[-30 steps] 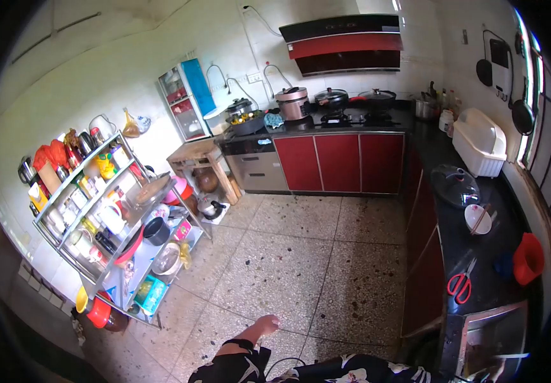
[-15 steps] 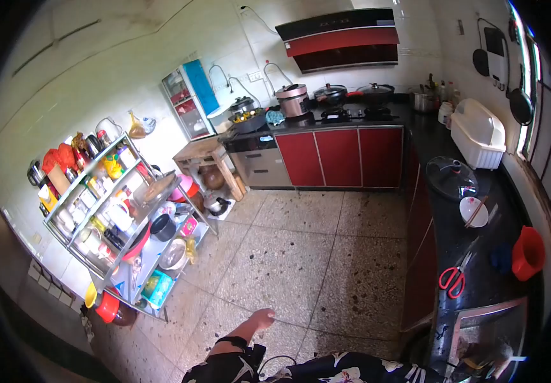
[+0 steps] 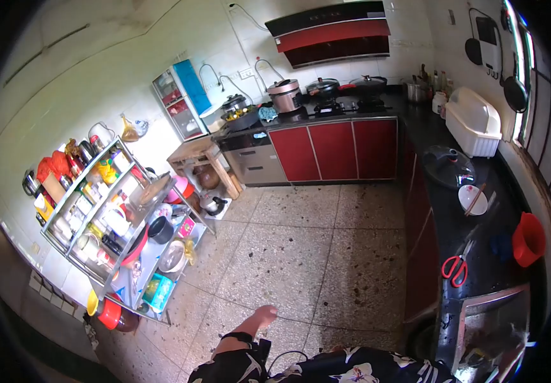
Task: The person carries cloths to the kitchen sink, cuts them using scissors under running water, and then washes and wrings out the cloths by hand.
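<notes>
My left hand (image 3: 264,316) hangs over the speckled floor at the bottom centre, its fingers curled in and nothing visible in them. A dark band circles the wrist, and a black patterned sleeve covers the arm above it. The right sleeve (image 3: 364,367) reaches along the bottom edge towards the sink (image 3: 459,341), but I cannot make out my right hand. Blurred, indistinct things lie in the sink. Red-handled scissors (image 3: 456,269) rest on the black counter (image 3: 428,255) just behind it.
Further along the counter are a red container (image 3: 528,240), a white bowl (image 3: 472,201) with chopsticks, a glass lid (image 3: 449,167) and a white rack (image 3: 473,122). Pots stand by the stove (image 3: 345,106) at the back. A loaded metal shelf (image 3: 106,210) stands left.
The view has shifted slightly, so the counter items sit a little higher. My left hand stays low over the floor with its fingers curled. The blurred contents of the sink look different.
</notes>
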The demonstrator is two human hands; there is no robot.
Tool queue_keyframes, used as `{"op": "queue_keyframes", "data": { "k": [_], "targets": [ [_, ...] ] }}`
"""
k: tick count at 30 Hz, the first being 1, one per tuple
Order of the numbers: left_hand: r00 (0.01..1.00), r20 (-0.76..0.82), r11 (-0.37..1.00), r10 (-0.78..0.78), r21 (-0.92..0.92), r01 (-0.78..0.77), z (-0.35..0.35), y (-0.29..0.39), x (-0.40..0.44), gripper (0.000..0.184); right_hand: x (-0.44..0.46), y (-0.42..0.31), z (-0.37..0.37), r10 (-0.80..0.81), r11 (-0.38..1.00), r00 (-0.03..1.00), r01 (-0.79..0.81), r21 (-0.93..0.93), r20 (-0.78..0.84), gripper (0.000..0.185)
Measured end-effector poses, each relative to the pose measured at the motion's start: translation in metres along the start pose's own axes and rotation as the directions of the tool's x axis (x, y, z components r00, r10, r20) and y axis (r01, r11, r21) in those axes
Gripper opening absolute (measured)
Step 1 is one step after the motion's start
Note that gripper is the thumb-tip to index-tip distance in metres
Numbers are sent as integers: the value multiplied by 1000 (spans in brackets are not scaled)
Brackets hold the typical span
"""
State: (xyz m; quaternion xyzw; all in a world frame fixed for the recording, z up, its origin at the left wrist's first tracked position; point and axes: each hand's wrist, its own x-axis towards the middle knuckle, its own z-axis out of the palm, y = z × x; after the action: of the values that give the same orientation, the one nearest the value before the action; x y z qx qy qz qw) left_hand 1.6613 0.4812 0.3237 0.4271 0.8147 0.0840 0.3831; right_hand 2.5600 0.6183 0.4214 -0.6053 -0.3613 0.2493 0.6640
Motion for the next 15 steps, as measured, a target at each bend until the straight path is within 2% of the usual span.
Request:
{"op": "queue_keyframes", "data": {
  "k": [1, 2, 4, 5, 7, 8, 10, 11, 13, 15],
  "targets": [
    [983, -39, 977, 179, 121, -173, 3, -3, 12, 33, 3, -13, 0, 13, 1000, 1000, -13, 2, -3, 28],
    [924, -72, 888, 377, 311, -338, -1, 12, 17, 33, 6, -28, 1, 26, 1000, 1000, -26, 11, -2, 28],
    [984, -113, 989, 139, 62, -133, -32, 100, -20, 32, 9, -60, 4, 54, 998, 999, -54, 28, 8, 29],
    [984, -115, 990, 139, 56, -133, -35, 113, -18, 32, 8, -75, 8, 69, 996, 998, -70, 47, 10, 29],
    [970, -110, 973, 215, -59, -222, -38, 131, -12, 30, 11, -103, 11, 95, 990, 995, -96, 99, 22, 30],
    [970, -107, 972, 219, -61, -226, -39, 136, -7, 30, 21, -105, -5, 176, 947, 983, -185, 264, 58, 51],
    [921, -106, 926, 374, -22, -378, -38, 149, 4, 28, 28, -107, -16, 120, 979, 993, -119, 167, 4, 46],
    [918, -92, 921, 387, -20, -390, -42, 159, 7, 28, 30, -109, -16, 88, 990, 996, -85, 110, -19, 44],
    [931, -18, 925, 364, -107, -363, -45, 186, 14, 26, 36, -111, -20, 44, 999, 997, -44, 0, -65, 39],
    [854, 14, 827, 520, -258, -500, -47, 207, 29, 25, 35, -114, -30, -2, 993, 992, -12, -115, -123, 35]
  ]
}}
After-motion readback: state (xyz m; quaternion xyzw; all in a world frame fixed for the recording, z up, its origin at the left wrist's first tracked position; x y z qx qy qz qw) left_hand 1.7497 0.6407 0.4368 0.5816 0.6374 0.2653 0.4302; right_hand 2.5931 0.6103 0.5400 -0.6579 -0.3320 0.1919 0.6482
